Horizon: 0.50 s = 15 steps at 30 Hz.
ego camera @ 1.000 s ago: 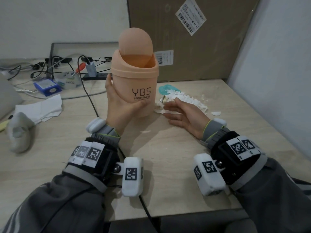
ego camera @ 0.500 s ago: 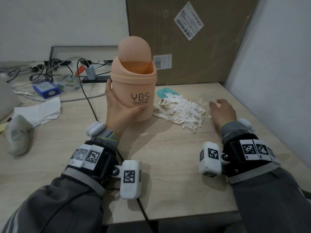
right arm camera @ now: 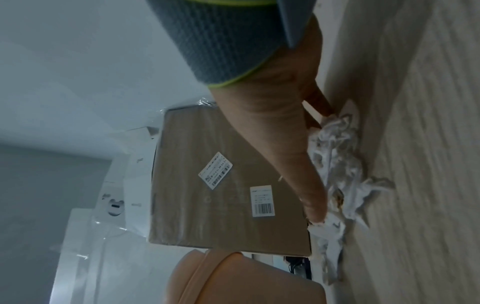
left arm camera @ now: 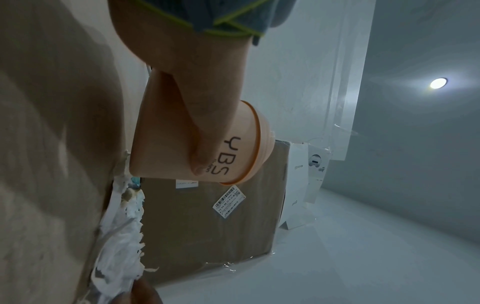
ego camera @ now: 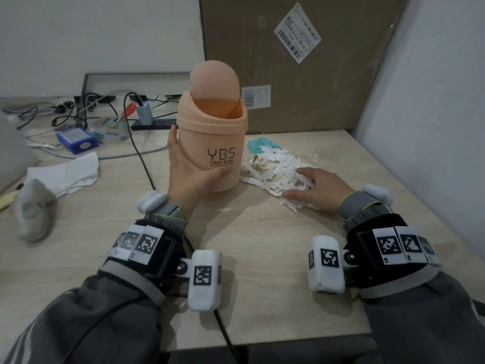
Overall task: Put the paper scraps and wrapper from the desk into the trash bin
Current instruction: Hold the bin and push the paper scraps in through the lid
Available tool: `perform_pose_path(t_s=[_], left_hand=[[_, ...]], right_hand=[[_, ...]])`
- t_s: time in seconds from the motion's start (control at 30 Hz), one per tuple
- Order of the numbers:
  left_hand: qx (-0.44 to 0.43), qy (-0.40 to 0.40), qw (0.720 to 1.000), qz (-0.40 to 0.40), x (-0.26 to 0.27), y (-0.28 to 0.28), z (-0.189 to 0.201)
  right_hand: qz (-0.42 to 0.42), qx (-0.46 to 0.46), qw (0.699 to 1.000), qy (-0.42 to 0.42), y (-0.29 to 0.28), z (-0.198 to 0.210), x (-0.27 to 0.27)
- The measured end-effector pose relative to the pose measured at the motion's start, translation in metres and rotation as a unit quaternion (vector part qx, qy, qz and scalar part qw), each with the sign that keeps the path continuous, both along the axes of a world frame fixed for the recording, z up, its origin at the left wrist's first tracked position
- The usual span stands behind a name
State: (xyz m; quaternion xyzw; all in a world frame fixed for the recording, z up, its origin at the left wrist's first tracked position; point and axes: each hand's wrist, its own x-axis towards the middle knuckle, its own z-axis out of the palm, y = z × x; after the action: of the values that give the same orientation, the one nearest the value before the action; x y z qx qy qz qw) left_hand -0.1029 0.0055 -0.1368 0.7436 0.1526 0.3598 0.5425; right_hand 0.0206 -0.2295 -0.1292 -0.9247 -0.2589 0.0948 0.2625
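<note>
My left hand wraps around the lower body of the peach trash bin, thumb across its front just under the printed letters and fingers curled round its left side. The bin stands upright on the desk, its domed swing lid tipped back so the mouth shows open toward me. Just right of the bin lies the heap of white paper scraps, its left edge almost touching the bin's base. A crumpled gold-toned wrapper sits at the heap's far left edge, and a teal piece lies just beyond it, toward the cardboard box at the back. My right hand lies on the near right part of the heap, fingers stretched out and loosely spread over the scraps, thumb along the near edge; it presses on them without closing round anything. Far left on the desk lie cables, a blue box and a white tissue.
</note>
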Motion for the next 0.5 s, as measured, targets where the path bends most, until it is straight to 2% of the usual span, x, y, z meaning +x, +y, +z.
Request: perform_pose_path(t_s=[0.17, 0.5], left_hand=[[0.017, 0.017, 1.000, 0.006, 0.001, 0.001, -0.001], [0.028, 0.033, 0.999, 0.010, 0.002, 0.000, -0.002]], right_hand=[[0.009, -0.050, 0.997, -0.058, 0.001, 0.000, 0.001], [-0.055, 0.046, 0.988, -0.137, 0.007, -0.008, 0.012]])
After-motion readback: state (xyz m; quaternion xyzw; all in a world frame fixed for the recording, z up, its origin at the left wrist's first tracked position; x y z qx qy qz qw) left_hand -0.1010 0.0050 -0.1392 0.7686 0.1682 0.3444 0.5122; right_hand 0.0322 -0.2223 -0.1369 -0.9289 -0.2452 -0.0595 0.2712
